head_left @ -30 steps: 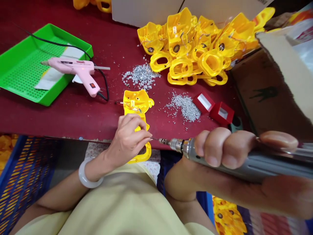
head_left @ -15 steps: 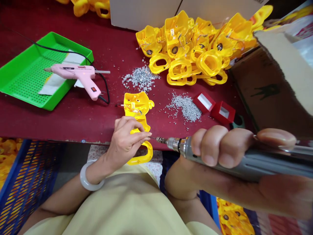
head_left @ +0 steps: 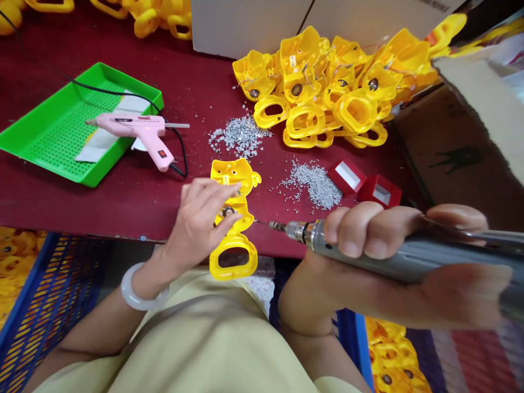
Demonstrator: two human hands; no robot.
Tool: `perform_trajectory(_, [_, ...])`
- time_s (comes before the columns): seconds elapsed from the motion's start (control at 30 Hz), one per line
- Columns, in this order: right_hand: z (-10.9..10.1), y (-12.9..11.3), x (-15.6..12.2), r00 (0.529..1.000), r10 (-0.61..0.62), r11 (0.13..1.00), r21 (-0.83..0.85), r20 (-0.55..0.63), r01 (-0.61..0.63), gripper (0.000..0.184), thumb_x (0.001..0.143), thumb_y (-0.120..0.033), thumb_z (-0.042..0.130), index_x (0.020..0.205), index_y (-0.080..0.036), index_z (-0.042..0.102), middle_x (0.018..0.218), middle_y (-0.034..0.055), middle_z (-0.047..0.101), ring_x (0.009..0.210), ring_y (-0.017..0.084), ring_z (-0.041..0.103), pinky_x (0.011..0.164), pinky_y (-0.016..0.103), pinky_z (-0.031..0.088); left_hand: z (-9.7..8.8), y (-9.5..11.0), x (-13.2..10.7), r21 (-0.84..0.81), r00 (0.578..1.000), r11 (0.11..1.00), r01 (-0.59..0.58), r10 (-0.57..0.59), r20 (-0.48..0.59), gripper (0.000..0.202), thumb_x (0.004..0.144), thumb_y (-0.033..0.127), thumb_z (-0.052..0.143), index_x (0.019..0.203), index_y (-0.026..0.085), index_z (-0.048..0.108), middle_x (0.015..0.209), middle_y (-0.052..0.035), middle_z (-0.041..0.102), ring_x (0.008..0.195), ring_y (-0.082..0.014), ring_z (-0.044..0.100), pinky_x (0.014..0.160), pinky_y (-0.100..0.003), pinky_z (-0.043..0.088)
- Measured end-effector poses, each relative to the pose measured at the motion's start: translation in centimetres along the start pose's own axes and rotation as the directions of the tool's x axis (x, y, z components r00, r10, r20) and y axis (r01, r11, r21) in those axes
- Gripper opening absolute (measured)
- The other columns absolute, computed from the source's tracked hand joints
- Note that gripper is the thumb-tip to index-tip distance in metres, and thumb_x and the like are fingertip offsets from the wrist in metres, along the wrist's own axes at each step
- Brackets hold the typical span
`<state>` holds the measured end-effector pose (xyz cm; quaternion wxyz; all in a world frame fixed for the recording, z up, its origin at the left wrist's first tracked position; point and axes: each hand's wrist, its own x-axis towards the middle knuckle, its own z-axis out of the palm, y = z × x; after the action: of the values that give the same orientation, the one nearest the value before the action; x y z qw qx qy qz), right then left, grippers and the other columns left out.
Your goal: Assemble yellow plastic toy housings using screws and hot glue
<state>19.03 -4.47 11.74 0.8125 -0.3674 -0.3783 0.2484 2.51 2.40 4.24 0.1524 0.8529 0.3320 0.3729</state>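
At one yellow casing (head_left: pixel 231 173), two hands (head_left: pixel 200 218)

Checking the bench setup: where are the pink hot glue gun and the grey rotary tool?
Pink hot glue gun (head_left: pixel 135 126): head view, on its body.
Grey rotary tool (head_left: pixel 434 256): head view, on its handle.

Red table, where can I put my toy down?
Bare red table lies between the green tray and the front edge, left of the left hand. Another patch lies between the tray and the white carton. Crowded: the yellow plastic parts and silver bits.
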Motion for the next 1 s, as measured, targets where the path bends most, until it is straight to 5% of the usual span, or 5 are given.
perform_trajectory(0.23, [-0.1, 2.0, 1.2, 0.997, -0.076, 0.996, -0.037, -0.011, 0.075, 0.017, 0.078, -0.030, 0.056, 0.090, -0.024, 0.065, 0.055, -0.0080, 0.043, 0.043, 0.009, 0.042, 0.042, 0.026, 0.040, 0.5, -1.4, 3.4, 0.265, 0.949, 0.953, -0.148, 0.062, 0.308, 0.017, 0.086, 0.021, 0.061, 0.101, 0.013, 0.061, 0.095, -0.0098, 0.068, 0.096, -0.0292, 0.053, 0.079, -0.041, 0.035])
perform_trajectory(0.43, [0.7, 3.0, 2.5, 0.988, -0.150, 0.982, -0.111, 0.048, 0.154, 0.009, 0.081, -0.029, 0.054, 0.086, -0.029, 0.062, 0.053, -0.0079, 0.041, 0.039, 0.010, 0.040, 0.038, 0.025, 0.040, 1.3, -1.7, 4.1, 0.315, 0.927, 0.930, -0.191, 0.065, 0.370, 0.006, 0.087, 0.021, 0.062, 0.092, 0.017, 0.062, 0.090, -0.0078, 0.067, 0.091, -0.0268, 0.052, 0.076, -0.039, 0.032])
perform_trajectory(0.67, [1.4, 3.7, 2.9, 0.996, -0.072, 0.997, -0.025, 0.047, 0.073, 0.009, 0.082, -0.034, 0.062, 0.087, -0.027, 0.059, 0.055, -0.0075, 0.040, 0.041, 0.011, 0.043, 0.041, 0.027, 0.042, 0.5, -3.3, 5.2, 0.242, 0.875, 0.942, -0.231, 0.092, 0.475, 0.013, 0.088, 0.010, 0.056, 0.093, 0.019, 0.063, 0.086, -0.0044, 0.065, 0.089, -0.0233, 0.054, 0.078, -0.038, 0.031])
perform_trajectory(0.83, [2.1, 3.7, 3.5, 0.991, -0.115, 0.990, -0.075, 0.071, 0.120, 0.006, 0.083, -0.034, 0.059, 0.084, -0.029, 0.056, 0.053, -0.0084, 0.037, 0.039, 0.010, 0.042, 0.038, 0.026, 0.040, 0.8, -3.7, 6.0, 0.236, 0.879, 0.939, -0.251, 0.119, 0.462, 0.019, 0.085, 0.005, 0.050, 0.080, 0.018, 0.064, 0.075, -0.0038, 0.061, 0.080, -0.0214, 0.052, 0.075, -0.038, 0.031])
perform_trajectory(1.0, [2.7, 3.9, 3.8, 0.992, -0.128, 0.991, -0.030, 0.017, 0.128, 0.003, 0.083, -0.028, 0.062, 0.080, -0.027, 0.061, 0.054, -0.0076, 0.040, 0.040, 0.009, 0.043, 0.040, 0.025, 0.040, 1.1, -4.2, 5.6, 0.235, 0.929, 0.951, -0.199, 0.106, 0.355, 0.016, 0.082, 0.007, 0.054, 0.071, 0.017, 0.060, 0.071, -0.0020, 0.063, 0.075, -0.0188, 0.054, 0.075, -0.037, 0.033])
